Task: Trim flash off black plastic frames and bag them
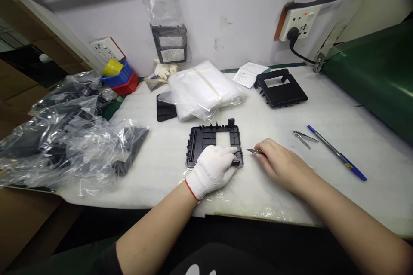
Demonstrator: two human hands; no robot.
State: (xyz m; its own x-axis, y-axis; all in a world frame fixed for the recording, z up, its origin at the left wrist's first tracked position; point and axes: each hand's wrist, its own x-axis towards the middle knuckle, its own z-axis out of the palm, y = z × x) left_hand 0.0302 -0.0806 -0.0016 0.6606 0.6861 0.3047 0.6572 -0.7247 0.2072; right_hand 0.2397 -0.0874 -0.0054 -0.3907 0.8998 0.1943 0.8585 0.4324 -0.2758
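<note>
A black plastic panel (203, 134) with a rectangular opening lies ribbed side up on the padded table. My left hand (214, 166), in a white knit glove with a red cuff, rests over its lower right part and grips it near the front edge; the glove hides some of that edge. Just to the right, my bare right hand (280, 163) is closed around a small craft knife (255, 151). The blade points left toward the panel's side, with a narrow gap between them.
Nail clippers (305, 137) and a blue pen (337, 153) lie on the right. Behind are a second black panel (282, 90), a paper booklet (251, 74), a stack of clear bags (203, 90) and a phone-like black slab (165, 109). Bagged parts (74, 137) crowd the left.
</note>
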